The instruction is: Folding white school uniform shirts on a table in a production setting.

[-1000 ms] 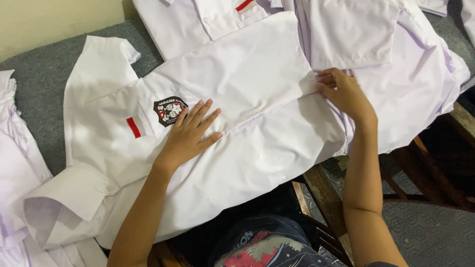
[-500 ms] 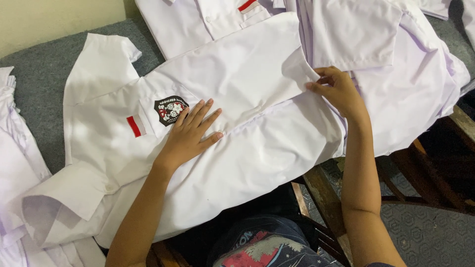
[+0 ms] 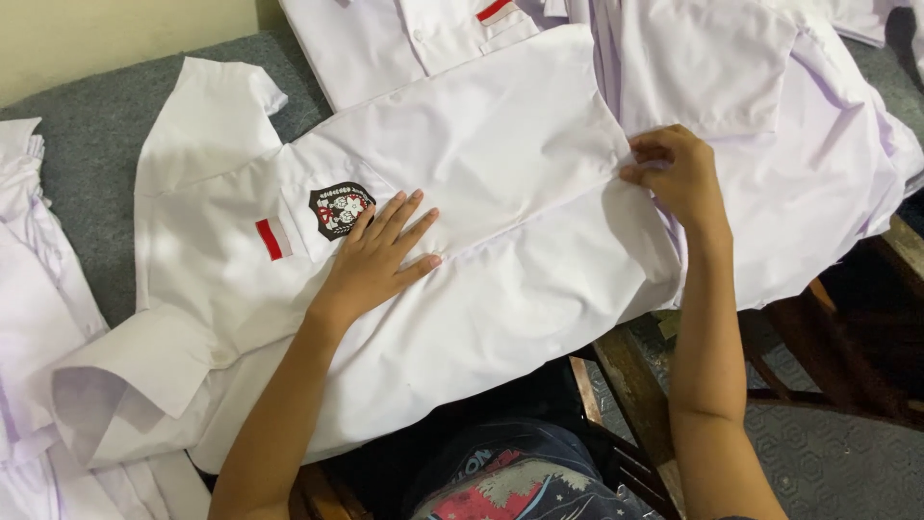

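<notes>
A white short-sleeved shirt (image 3: 481, 183) lies spread on a grey padded surface (image 3: 87, 144), front up, with a dark round badge (image 3: 339, 209) and a small red and white patch (image 3: 273, 238) on its chest. My left hand (image 3: 377, 258) rests flat on the shirt's front just right of the badge, fingers apart. My right hand (image 3: 679, 175) pinches the shirt's hem at its right end, where the two front edges meet.
More white shirts lie around: one at the top (image 3: 404, 39), a pile at the right (image 3: 789, 125), folded ones at the left edge (image 3: 29, 318). A wooden frame (image 3: 626, 376) and patterned floor (image 3: 837, 462) show below right.
My right hand has shifted slightly left and up along the hem, closing its fingers on the cloth. My left hand has stayed flat in place.
</notes>
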